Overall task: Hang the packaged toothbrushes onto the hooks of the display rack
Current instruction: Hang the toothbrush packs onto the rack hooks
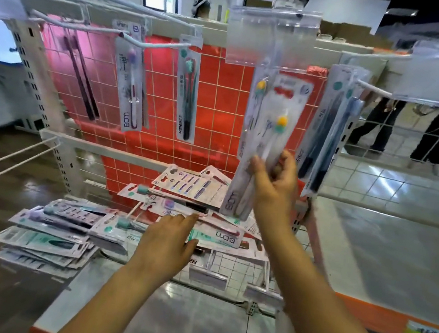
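Mid-hang: right hand (276, 178) raised, fingers curled round the lower part of a toothbrush pack (265, 147), its top near the centre hook (298, 16). Next, probably threading the hang hole onto that hook. Left hand (169, 240) low, fingers straight, reaching to the pile of packs (68, 231), gripping nothing.

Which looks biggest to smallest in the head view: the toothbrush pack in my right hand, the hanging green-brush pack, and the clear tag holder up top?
1. Pack in the right hand, though nearness inflates it.
2. Clear tag holder.
3. Green-brush pack.
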The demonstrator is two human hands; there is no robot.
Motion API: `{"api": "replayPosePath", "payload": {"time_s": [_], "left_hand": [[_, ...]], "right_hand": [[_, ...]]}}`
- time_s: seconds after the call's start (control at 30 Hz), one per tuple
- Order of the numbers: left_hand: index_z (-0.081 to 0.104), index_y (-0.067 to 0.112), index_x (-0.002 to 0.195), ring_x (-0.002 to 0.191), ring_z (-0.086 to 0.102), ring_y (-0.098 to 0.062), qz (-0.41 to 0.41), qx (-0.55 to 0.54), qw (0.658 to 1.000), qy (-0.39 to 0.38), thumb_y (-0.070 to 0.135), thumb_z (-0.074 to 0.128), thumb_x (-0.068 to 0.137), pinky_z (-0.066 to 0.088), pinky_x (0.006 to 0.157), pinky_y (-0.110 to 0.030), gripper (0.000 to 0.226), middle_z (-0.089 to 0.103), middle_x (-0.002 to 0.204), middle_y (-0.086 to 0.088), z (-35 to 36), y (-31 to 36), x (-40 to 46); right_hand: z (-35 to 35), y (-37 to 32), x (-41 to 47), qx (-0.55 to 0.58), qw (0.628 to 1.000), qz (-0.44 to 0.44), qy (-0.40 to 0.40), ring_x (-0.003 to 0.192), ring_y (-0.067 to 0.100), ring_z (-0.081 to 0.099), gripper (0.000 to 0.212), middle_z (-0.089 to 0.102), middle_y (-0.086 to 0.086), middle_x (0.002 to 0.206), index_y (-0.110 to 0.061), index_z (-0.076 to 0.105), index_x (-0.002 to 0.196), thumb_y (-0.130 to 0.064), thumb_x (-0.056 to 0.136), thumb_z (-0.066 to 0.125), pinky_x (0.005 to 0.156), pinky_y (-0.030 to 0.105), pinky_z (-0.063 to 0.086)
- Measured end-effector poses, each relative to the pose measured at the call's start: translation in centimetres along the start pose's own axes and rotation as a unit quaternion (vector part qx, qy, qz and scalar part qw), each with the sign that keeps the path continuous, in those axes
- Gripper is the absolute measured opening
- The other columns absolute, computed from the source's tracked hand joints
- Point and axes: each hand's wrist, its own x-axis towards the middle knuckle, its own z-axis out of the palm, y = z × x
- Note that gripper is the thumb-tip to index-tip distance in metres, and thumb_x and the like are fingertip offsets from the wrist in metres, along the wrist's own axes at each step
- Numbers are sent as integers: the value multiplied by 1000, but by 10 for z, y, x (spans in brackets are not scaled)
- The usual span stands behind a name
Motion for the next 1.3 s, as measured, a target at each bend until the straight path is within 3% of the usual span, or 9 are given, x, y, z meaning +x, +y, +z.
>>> {"api": "replayPosePath", "payload": {"time_s": [0.13,0.27,0.4,0.67,0.73,0.83,0.9,1.07,1.3], "left_hand": [[39,23,137,108,52,-18,-6,5,1000,-23,36,47,94,44,84,-31,46,57,120,2,3,-2,-1],[38,20,139,114,49,-23,-5,22,999,-42,35,47,94,42,87,-33,48,56,125,-1,9,-4,-1],[38,19,141,114,51,-22,1,8,999,-45,34,48,94,42,88,-33,50,57,124,-2,12,-3,1],[31,26,142,119,45,-16,6,0,998,-70,40,42,96,39,91,-28,50,52,129,4,15,0,7],[32,26,141,120,45,-16,6,-15,997,-71,40,42,96,39,91,-28,49,51,130,5,14,0,8],[33,26,140,118,45,-15,8,-24,997,-67,40,43,96,40,91,-28,48,52,129,5,13,-1,10],[33,27,141,119,45,-15,11,-28,997,-65,40,42,96,39,92,-28,48,52,130,5,12,0,12],[37,27,140,121,45,-13,26,-45,997,-61,38,43,96,38,94,-25,45,50,135,7,14,11,15],[42,27,137,120,47,-12,41,-58,996,-53,37,48,94,40,93,-25,44,53,132,7,18,13,14]], "right_hand": [[7,-22,21,12,999,-41,6,89,4,63,36,62,-5,101,-11,45,127,-17,93,55,73,16,53],[11,-22,28,-72,994,-80,-32,88,8,64,49,62,-7,97,-7,38,138,-18,93,54,74,21,55],[3,-16,29,-123,988,-93,-21,80,1,60,57,59,-16,88,-10,29,144,-17,93,54,67,11,50],[5,-7,24,-204,971,-114,-46,77,-1,57,62,54,-13,92,-14,23,146,-20,93,54,67,4,48],[8,-6,27,-223,968,-105,-56,76,1,57,62,54,-15,87,-16,21,147,-22,94,53,72,11,50],[10,-5,43,-267,958,-87,-57,84,17,64,63,62,-1,93,-20,17,148,-26,95,50,77,35,56],[12,-1,58,-301,949,-81,-42,82,21,64,62,64,5,91,-19,17,149,-27,96,49,75,41,57],[25,9,95,-357,933,-33,-25,78,19,61,58,57,0,84,-17,19,149,-29,98,45,73,42,56],[27,10,115,-347,937,22,-24,94,22,59,60,58,7,110,-19,14,149,-28,98,44,85,41,51]]}}
